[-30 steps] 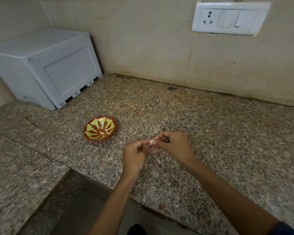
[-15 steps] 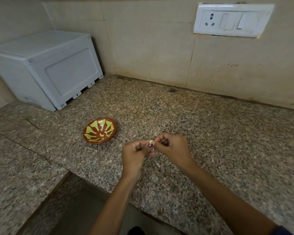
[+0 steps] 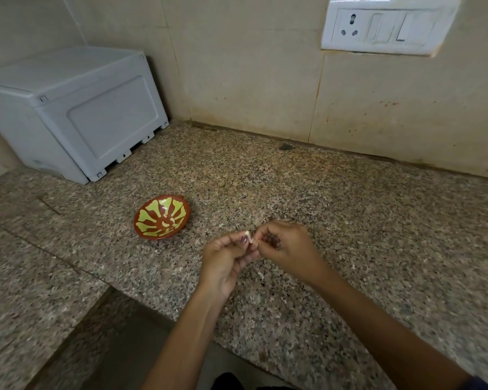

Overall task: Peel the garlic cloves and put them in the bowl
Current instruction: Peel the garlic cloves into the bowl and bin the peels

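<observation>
My left hand (image 3: 226, 260) and right hand (image 3: 289, 246) both pinch one garlic clove (image 3: 249, 236) near the bowl (image 3: 161, 217)

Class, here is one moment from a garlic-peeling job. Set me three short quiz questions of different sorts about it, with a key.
1. True or false: the clove is already in the bowl.
2. Which hand is nearer the bowl: A) left hand B) right hand?
3. Fill in: the bowl stands on the ___, apart from both hands.

Key: 1. False; both hands pinch it above the counter. 2. A. 3. counter.
</observation>
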